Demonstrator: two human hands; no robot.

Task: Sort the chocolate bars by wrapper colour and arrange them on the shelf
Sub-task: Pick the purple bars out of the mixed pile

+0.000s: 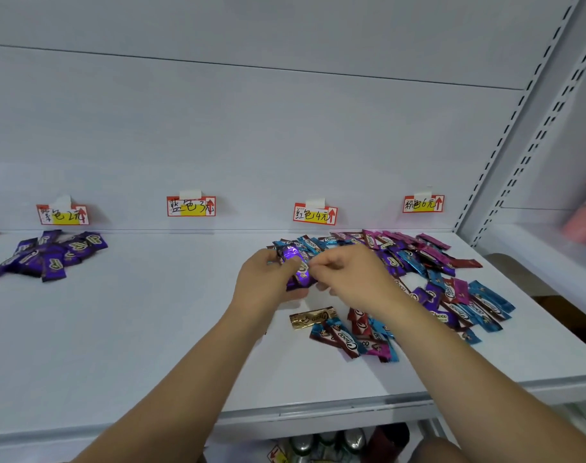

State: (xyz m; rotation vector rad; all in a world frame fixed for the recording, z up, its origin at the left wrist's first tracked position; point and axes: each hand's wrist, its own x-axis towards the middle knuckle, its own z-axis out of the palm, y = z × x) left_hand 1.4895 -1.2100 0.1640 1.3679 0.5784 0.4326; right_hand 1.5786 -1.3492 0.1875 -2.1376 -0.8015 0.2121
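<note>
Left hand: the left hand (pixel 268 279) curls round a small bunch of purple bars (pixel 296 270), held just above the shelf (pixel 151 329)
Right hand: the right hand (pixel 348 272) pinches at the bunch's near end with thumb and fingertips, seemingly adding or straightening a bar; what exactly it grips I cannot tell
Mixed heap: the unsorted heap (pixel 418 279) of blue, pink, red and purple bars spreads across the right part of the shelf, under the red label (pixel 315 214) and pink label (pixel 423 203)
Sorted pile: the purple pile (pixel 51 255) lies far left below its own purple label (pixel 62 214), well apart from the hands
Blue label: the blue label (pixel 190 206) has no bars beneath it
Odd one: a gold bar (pixel 313 317) lies alone near the heap, matching no label I can read
Step in hand: likely gathering purples from the heap before carrying them left
How to do it well: square the bunch so no bar slips out, check each wrapper's colour since glare makes purple and blue look alike, then set the bunch down on the purple pile rather than dropping it loose
Risk: foil wrappers are slick, so a loose grip may scatter them
</note>
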